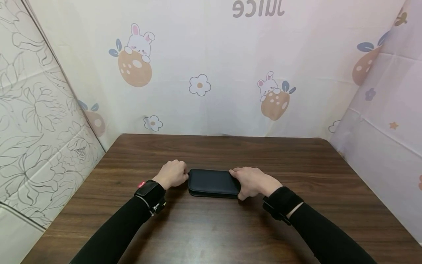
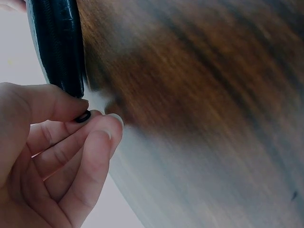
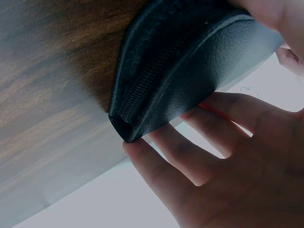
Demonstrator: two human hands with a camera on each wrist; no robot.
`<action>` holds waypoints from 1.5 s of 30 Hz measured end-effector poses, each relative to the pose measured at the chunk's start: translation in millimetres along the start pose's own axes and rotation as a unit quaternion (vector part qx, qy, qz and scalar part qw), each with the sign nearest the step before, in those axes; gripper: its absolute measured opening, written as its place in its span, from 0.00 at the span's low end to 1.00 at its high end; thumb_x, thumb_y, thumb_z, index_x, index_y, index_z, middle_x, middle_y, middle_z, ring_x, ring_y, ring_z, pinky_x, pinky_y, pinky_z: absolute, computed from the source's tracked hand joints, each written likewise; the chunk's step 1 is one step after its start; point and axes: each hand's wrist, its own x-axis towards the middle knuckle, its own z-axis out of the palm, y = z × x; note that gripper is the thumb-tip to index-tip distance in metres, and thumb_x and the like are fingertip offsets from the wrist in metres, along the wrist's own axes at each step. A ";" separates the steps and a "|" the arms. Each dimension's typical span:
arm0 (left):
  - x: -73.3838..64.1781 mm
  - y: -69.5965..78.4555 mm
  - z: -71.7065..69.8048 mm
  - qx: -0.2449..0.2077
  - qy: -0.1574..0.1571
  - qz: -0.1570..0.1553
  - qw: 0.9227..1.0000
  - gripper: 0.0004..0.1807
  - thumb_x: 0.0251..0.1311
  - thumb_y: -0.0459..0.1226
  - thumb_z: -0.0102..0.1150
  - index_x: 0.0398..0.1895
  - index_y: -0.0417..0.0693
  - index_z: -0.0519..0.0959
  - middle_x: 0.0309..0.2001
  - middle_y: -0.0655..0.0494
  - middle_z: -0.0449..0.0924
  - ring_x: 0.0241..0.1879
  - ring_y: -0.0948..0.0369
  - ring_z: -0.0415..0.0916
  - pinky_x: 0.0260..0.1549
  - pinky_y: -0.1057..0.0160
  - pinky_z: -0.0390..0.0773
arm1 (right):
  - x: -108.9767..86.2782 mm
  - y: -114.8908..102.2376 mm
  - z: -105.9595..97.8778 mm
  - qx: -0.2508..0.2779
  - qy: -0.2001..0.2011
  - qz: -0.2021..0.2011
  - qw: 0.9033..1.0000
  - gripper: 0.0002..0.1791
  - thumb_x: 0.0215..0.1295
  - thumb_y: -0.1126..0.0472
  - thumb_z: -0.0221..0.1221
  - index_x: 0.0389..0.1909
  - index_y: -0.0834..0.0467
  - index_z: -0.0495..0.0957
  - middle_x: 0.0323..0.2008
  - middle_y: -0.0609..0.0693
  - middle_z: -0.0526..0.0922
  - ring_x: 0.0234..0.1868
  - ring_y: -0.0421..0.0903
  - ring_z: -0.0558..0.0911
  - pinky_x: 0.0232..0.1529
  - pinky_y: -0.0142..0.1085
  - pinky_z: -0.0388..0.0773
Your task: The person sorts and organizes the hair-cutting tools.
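Note:
A black zip wallet (image 1: 213,183) lies on the wooden table between both hands. At its left end, my left hand (image 1: 172,173) pinches the small black zipper pull (image 2: 83,117) between thumb and fingertips, just off the wallet's corner. Only the ring-like tip of the pull shows; the fingers hide the rest. My right hand (image 1: 253,181) grips the wallet's right end, thumb on the near side and fingers along the far side. In the right wrist view, zipper teeth (image 3: 147,83) run along the wallet's edge, meeting in a closed line there.
The dark wooden table (image 1: 211,150) reaches back to a printed curtain (image 1: 230,66) with rabbits and flowers. A flower-line panel (image 1: 39,121) stands on the left, and another printed sheet (image 1: 385,139) hangs on the right. Each wrist wears a black band (image 1: 282,202).

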 end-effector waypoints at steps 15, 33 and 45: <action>1.0 -0.3 -1.5 -0.005 -0.008 -0.006 1.000 0.12 0.65 0.32 0.61 0.21 0.48 0.81 0.18 0.60 0.69 0.21 0.61 0.66 0.27 0.60 0.65 | -1.7 0.2 -0.3 0.011 -0.009 0.001 1.000 0.49 0.52 0.58 0.73 0.76 0.61 0.63 0.72 0.56 0.68 0.69 0.57 0.72 0.61 0.52 0.73; 2.4 1.1 1.8 0.001 0.003 -0.018 1.000 0.11 0.65 0.33 0.59 0.23 0.49 0.82 0.19 0.60 0.73 0.21 0.60 0.69 0.28 0.59 0.69 | -4.3 -1.9 -2.3 0.014 -0.009 0.003 1.000 0.48 0.53 0.60 0.74 0.75 0.62 0.64 0.73 0.58 0.67 0.70 0.58 0.70 0.62 0.53 0.73; -0.1 4.7 4.2 0.021 0.013 -0.034 0.999 0.09 0.66 0.35 0.61 0.26 0.47 0.83 0.23 0.57 0.76 0.23 0.58 0.73 0.29 0.57 0.75 | -3.2 0.0 1.7 0.024 0.003 -0.001 1.000 0.48 0.52 0.60 0.74 0.75 0.61 0.64 0.72 0.57 0.69 0.68 0.58 0.72 0.59 0.52 0.75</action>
